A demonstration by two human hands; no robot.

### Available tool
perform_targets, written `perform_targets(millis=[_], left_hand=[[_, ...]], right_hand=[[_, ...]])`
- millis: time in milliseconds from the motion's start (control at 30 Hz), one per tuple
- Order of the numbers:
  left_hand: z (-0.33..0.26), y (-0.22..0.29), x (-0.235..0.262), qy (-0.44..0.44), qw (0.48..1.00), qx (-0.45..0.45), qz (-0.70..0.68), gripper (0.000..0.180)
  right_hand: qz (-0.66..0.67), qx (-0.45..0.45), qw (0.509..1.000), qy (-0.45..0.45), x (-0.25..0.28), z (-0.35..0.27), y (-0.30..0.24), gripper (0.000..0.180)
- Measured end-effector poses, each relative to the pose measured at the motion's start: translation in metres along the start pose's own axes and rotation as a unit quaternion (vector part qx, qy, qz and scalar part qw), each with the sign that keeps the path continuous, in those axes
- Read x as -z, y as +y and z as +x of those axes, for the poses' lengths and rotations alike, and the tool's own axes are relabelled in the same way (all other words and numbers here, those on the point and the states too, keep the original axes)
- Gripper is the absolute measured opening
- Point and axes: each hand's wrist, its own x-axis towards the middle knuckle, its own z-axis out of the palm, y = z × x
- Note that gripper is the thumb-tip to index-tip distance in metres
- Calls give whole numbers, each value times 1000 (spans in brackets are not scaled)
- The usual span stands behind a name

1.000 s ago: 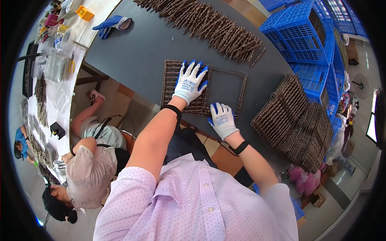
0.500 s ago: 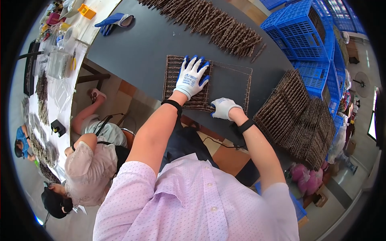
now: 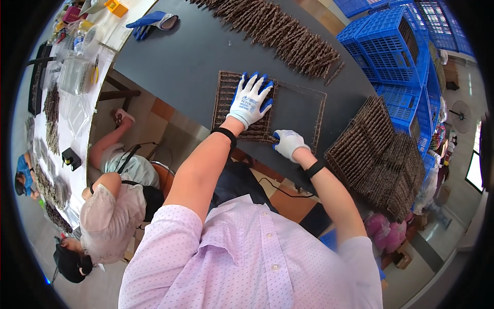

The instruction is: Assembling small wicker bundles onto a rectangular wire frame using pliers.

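Note:
A rectangular wire frame [image 3: 325,110] wound with brown material lies on the dark grey table. Rows of brown, rough, twig-like sticks [image 3: 224,109] fill its left part, while its right part shows bare table through it. My left hand [image 3: 250,100], in a white and blue work glove, rests flat over the sticks with fingers spread. At the frame's near edge, beside the last stick, my right hand [image 3: 290,144] in a matching glove has its fingers curled and pinched on the edge. The fingertips are partly hidden.
Loose brown sticks [image 3: 288,38] lie in a long row at the table's far side. Finished stick panels [image 3: 381,154] are stacked at right, by blue crates [image 3: 386,46]. A spare glove [image 3: 153,23] lies far left. Another person [image 3: 113,206] sits at the white table on the left.
The whole view has shifted slightly. My left hand stays flat on the sticks; my right hand stays at the near edge, its fingers a little differently bent.

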Motion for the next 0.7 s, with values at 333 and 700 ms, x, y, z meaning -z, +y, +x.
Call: perform_targets(millis=[333,700], left_hand=[[-2,-1,-5,6,1000,-11,-8,54],[0,0,-1,12,999,-30,-18,54]], right_hand=[[-35,15,990,136,-21,-23,0,33],[183,12,973,-138,6,22,24,24]])
